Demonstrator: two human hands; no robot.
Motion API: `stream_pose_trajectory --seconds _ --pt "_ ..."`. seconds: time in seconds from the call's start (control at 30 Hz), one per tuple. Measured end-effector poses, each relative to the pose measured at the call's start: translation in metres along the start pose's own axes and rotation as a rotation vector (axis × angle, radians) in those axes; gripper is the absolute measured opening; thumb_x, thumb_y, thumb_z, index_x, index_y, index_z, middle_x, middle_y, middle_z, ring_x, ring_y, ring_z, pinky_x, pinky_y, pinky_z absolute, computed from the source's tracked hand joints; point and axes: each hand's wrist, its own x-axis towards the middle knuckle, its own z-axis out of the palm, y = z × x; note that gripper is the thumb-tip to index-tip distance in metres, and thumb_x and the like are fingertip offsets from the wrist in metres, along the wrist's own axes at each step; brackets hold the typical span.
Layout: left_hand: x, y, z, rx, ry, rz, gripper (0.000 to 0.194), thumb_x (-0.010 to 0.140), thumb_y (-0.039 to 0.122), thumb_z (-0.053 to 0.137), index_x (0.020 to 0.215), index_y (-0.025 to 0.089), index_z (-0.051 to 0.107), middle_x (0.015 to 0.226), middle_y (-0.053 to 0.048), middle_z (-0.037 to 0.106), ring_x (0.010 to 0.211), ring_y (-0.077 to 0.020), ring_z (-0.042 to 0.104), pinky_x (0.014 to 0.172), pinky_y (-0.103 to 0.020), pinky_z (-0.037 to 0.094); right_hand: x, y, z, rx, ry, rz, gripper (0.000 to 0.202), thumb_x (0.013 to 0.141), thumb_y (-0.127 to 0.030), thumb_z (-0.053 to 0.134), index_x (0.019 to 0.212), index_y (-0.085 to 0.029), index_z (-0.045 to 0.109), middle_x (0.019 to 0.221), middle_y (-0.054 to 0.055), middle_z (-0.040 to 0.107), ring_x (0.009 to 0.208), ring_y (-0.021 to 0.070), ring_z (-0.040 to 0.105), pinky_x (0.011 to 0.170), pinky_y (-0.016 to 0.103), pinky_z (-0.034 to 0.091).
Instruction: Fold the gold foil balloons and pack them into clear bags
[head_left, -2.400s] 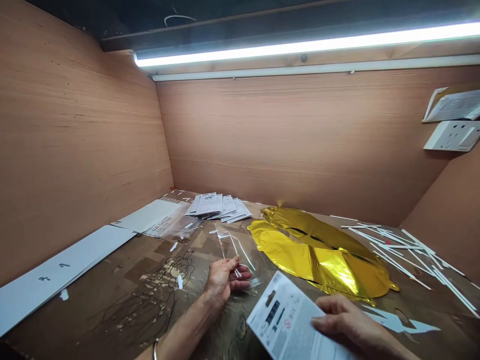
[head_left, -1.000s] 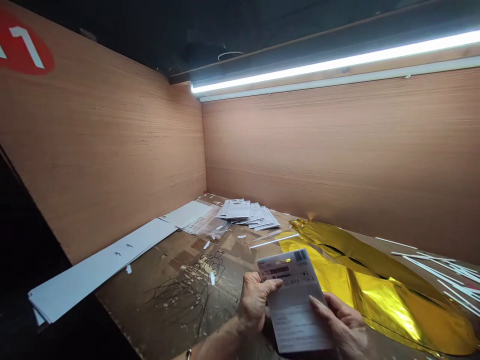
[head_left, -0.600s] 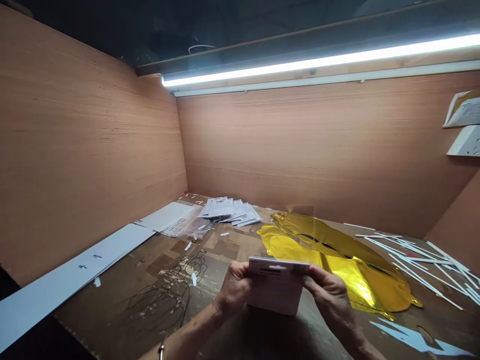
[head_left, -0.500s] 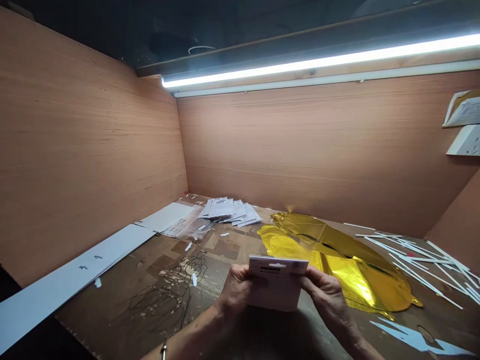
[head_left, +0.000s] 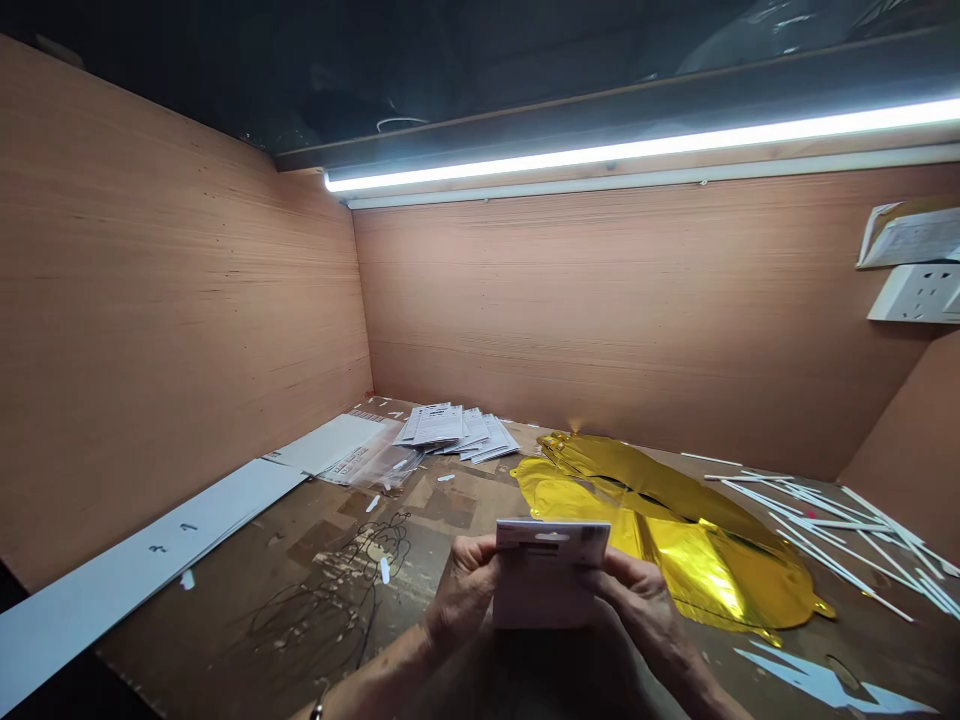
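One table [head_left: 427,510]: brown, worn top.
Gold foil [head_left: 675,545]: on table, R of ctr.
White sticks [head_left: 847,524]: loose pile, far R.
L hand [head_left: 461,585] + R hand [head_left: 637,590]: apart, each clamped on 1 side of card [head_left: 546,595].
Held card: btwn hands, nr front, slot at top.

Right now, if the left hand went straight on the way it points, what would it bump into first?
The printed hang-hole card, whose left edge the left hand pinches; beyond that, probably the gold foil, though this single view leaves the depth unclear.
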Motion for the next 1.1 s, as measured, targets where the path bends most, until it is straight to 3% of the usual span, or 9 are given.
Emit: stream_pose_trajectory --seconds 0.13,0.3,0.43,0.53,0.73,0.8,0.9,1.0,1.1 --pt "-0.004 -0.016 -0.003 -0.021 -0.001 -0.039 0.032 0.070 0.039 0.060 0.081 0.011 0.070 0.075 -0.004 0.065 0.072 -0.0187 0.056 0.070 -0.027 0.043 0.000 0.008 -0.002 -0.020 0.006 0.000 0.028 0.067 -0.041 0.060 0.083 -0.019 0.070 0.073 0.003 0.065 0.074 0.0210 0.055 0.067 0.030 0.045" --pt "-0.012 -0.038 -0.008 0.031 -0.020 -0.068 0.030 0.073 0.036 0.057 0.084 0.012 0.069 0.075 -0.003 0.065 0.072 -0.0191 0.056 0.068 -0.027 0.043 0.002 0.030 -0.006 -0.265 -0.031 -0.110 0.025 0.070 -0.042 0.057 0.066 -0.022 0.070 0.066 0.000 0.062 0.070 0.0186 0.052 0.070 0.029 0.041" --pt "-0.013 -0.038 -0.008 0.104 0.002 -0.024 0.026 0.073 0.034 0.056 0.083 0.014 0.070 0.076 -0.002 0.065 0.076 -0.0189 0.055 0.068 -0.024 0.042 0.008 0.038 -0.011 -0.410 0.012 -0.174 0.025 0.068 -0.046 0.057 0.062 -0.025 0.070 0.072 0.001 0.063 0.075 0.0199 0.051 0.073 0.031 0.039" --pt "-0.006 -0.036 -0.007 0.088 0.024 -0.061 0.026 0.071 0.033 0.057 0.084 0.013 0.069 0.074 -0.002 0.065 0.075 -0.0184 0.056 0.068 -0.024 0.042 0.013 0.036 -0.008 -0.474 0.004 -0.155 0.028 0.070 -0.044 0.055 0.063 -0.021 0.068 0.073 0.001 0.063 0.075 0.0191 0.051 0.071 0.029 0.040" --pt "0.016 -0.045 -0.007 -0.053 0.248 -0.253 0.033 0.060 0.035 0.066 0.081 0.010 0.060 0.064 -0.002 0.062 0.056 -0.0153 0.056 0.055 -0.026 0.045 0.024 0.023 0.000 -0.642 0.073 -0.063 0.028 0.075 -0.038 0.049 0.076 -0.015 0.064 0.062 -0.001 0.062 0.058 0.0135 0.054 0.049 0.020 0.038" --pt "0.023 -0.044 -0.009 0.110 0.337 -0.372 0.040 0.060 0.039 0.064 0.086 0.011 0.055 0.061 -0.002 0.060 0.050 -0.0163 0.056 0.047 -0.027 0.044 0.029 0.019 -0.021 -0.741 0.178 -0.047 0.028 0.073 -0.040 0.051 0.086 -0.017 0.063 0.066 -0.001 0.062 0.060 0.0133 0.055 0.053 0.020 0.040" --pt "0.025 -0.039 -0.014 0.617 0.332 -0.434 0.055 0.065 0.049 0.055 0.103 0.010 0.047 0.069 -0.007 0.062 0.059 -0.0239 0.060 0.052 -0.034 0.046 0.028 0.012 -0.086 -0.946 0.423 -0.007 0.035 0.075 -0.038 0.051 0.103 -0.018 0.056 0.094 0.005 0.061 0.086 0.0187 0.054 0.076 0.027 0.039" --pt "0.018 -0.039 -0.020 1.199 0.203 -0.214 0.063 0.068 0.050 0.049 0.117 0.011 0.042 0.104 -0.016 0.057 0.094 -0.0331 0.054 0.074 -0.045 0.042 0.010 0.009 -0.169 -1.152 0.680 0.119 0.040 0.076 -0.032 0.049 0.114 -0.017 0.047 0.117 0.012 0.047 0.110 0.0269 0.037 0.091 0.039 0.027" --pt "0.014 -0.049 -0.025 1.540 -0.021 0.078 0.065 0.069 0.054 0.046 0.122 0.016 0.043 0.131 -0.016 0.037 0.119 -0.0346 0.033 0.089 -0.051 0.032 -0.009 0.018 -0.239 -1.285 0.828 0.311 0.038 0.076 -0.031 0.052 0.110 -0.014 0.049 0.116 0.016 0.046 0.111 0.0315 0.036 0.088 0.047 0.028"
